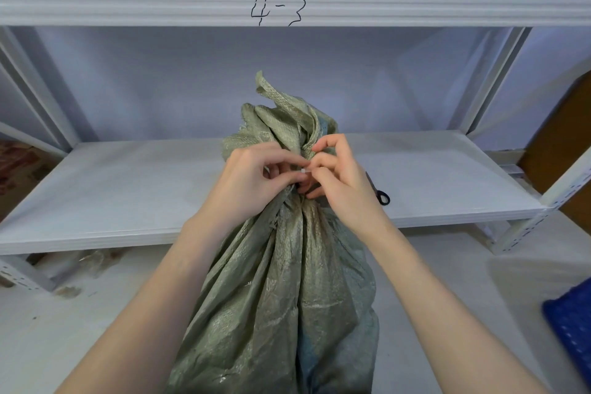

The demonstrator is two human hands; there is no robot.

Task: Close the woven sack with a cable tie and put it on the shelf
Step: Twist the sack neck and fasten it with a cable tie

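White metal racking fills the background; the beam above is hand-marked "4-3" (277,6), and below it the shelf (128,189) lies bare except for a pair of black-handled scissors (382,196), partly hidden behind my right wrist. In front of the shelf, on the pale floor (48,329), the green woven sack (281,297) stands upright, its long axis running vertically from the bottom edge of the view up to a gathered neck (303,205) level with the shelf board. Loose fabric flares above the neck. Both forearms converge on that neck from below. My left hand (252,182) wraps the gathered fabric from the left, curled around it, thumb and forefinger pinched at the small white cable tie (303,172). My right hand (339,176) meets it from the right, its fingers (323,145) closed onto the tie at the same point; the two hands touch. The tie lies roughly horizontal, crossing the sack's axis, directly between the two pinches, so neither hand is nearer. Whether it is threaded through its head I cannot tell. I judge cinching is under way; lifting onto the shelf remains.
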